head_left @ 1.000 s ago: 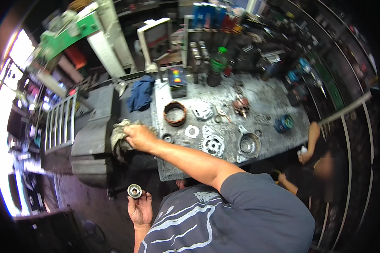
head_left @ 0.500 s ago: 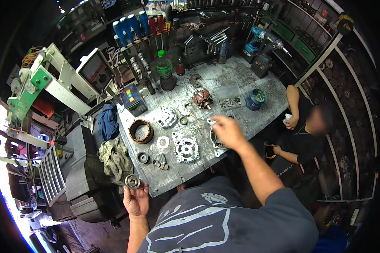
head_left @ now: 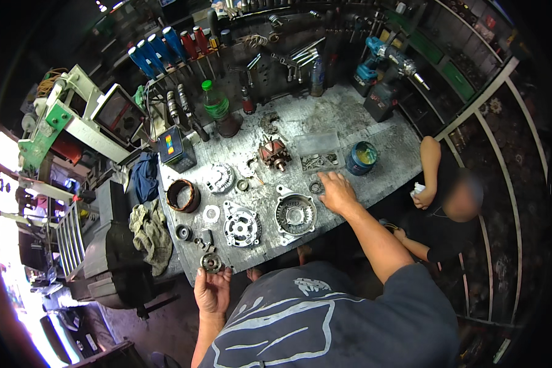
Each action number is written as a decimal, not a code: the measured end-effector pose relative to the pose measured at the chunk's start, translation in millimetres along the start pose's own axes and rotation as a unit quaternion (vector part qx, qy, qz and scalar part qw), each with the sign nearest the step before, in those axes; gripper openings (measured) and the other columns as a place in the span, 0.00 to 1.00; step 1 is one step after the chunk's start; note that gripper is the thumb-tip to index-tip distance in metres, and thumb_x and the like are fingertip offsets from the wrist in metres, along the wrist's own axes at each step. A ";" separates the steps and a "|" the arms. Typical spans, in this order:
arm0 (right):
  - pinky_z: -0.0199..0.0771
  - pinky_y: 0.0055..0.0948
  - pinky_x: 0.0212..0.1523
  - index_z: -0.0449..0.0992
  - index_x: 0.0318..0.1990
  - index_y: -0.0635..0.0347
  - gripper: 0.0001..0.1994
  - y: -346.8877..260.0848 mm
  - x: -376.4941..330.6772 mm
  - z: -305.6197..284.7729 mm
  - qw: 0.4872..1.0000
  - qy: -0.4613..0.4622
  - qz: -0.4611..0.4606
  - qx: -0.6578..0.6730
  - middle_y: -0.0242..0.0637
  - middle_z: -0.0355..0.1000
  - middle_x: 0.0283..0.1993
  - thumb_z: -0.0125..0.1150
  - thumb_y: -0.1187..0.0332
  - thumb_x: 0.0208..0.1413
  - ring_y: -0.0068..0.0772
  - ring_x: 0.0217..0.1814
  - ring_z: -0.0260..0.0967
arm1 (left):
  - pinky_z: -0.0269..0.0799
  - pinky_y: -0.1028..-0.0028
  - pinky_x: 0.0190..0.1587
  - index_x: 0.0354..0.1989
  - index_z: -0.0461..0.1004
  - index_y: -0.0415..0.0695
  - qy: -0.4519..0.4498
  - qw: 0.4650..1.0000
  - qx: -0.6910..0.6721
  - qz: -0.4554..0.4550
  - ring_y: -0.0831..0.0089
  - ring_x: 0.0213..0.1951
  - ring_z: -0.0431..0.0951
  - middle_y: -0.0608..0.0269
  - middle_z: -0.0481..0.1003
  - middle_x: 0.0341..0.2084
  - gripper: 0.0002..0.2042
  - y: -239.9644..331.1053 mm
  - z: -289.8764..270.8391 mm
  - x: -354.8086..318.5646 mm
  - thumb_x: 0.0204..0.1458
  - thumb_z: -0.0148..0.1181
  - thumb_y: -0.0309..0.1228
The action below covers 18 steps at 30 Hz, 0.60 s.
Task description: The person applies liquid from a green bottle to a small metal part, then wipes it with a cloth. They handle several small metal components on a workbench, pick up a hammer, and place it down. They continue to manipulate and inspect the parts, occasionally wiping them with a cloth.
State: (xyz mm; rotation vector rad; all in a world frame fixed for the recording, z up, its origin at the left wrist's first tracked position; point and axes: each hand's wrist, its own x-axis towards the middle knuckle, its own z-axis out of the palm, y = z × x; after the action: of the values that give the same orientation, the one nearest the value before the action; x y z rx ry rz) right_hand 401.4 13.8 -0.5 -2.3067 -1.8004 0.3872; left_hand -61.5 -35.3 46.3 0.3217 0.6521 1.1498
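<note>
Bearing (head_left: 211, 262) — small round part w/ centre hole, at the near-left bench (head_left: 349, 116) edge, pinched at the fingertips of the left hand (head_left: 211, 289), palm up just below the edge. Right hand (head_left: 336, 191) reaches fwd, flat and released, fingertips at a small ring (head_left: 316, 187) next to the round end cover (head_left: 295, 214); grasping nothing as far as I can see.

Progress, judged from layout: teardown looks done. Parts lie spread apart on the bench: copper stator (head_left: 183, 195), rotor (head_left: 274, 153), housing (head_left: 241, 224), washer (head_left: 211, 214), finned plate (head_left: 221, 178). Nothing looks mated yet, so reassembly prob. barely begun or still at sorting/inspection. Left: fitting bearing and ring, then closing covers around rotor + stator.

Rag (head_left: 150, 236) hangs off the left end. Blue tub (head_left: 362, 157) stands far right, open. Another person (head_left: 448, 208) sits beyond the right corner, hands off the parts.
</note>
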 end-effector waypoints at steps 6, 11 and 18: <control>0.75 0.53 0.68 0.71 0.72 0.64 0.36 6.3 22.5 18.8 0.995 -0.025 -0.062 0.073 0.54 0.75 0.65 0.79 0.65 0.56 0.61 0.68 0.73 | 0.75 0.56 0.63 0.61 0.78 0.46 0.049 0.998 0.039 0.014 0.64 0.56 0.81 0.63 0.83 0.55 0.20 -52.7 39.7 -2.0 0.72 0.60 0.48; 0.79 0.50 0.64 0.76 0.68 0.62 0.31 -7.2 46.0 -16.3 0.982 -0.026 -0.095 0.159 0.55 0.76 0.60 0.78 0.66 0.56 0.63 0.62 0.77 | 0.77 0.58 0.62 0.60 0.78 0.46 0.051 0.998 0.041 0.010 0.65 0.56 0.81 0.64 0.83 0.54 0.20 -77.6 75.4 -4.6 0.70 0.63 0.46; 0.83 0.36 0.54 0.78 0.69 0.63 0.31 -13.1 42.6 -87.5 0.943 0.002 -0.079 0.325 0.46 0.76 0.54 0.80 0.69 0.57 0.41 0.50 0.81 | 0.74 0.57 0.64 0.61 0.78 0.48 0.057 0.996 0.070 0.018 0.65 0.58 0.80 0.64 0.82 0.56 0.20 -81.7 89.5 -10.1 0.69 0.63 0.47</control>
State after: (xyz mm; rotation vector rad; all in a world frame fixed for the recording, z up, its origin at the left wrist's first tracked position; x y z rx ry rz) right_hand 426.8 59.3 82.7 -1.6944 -1.5284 0.8057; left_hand 52.3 -68.5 73.5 0.3899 0.8318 1.1658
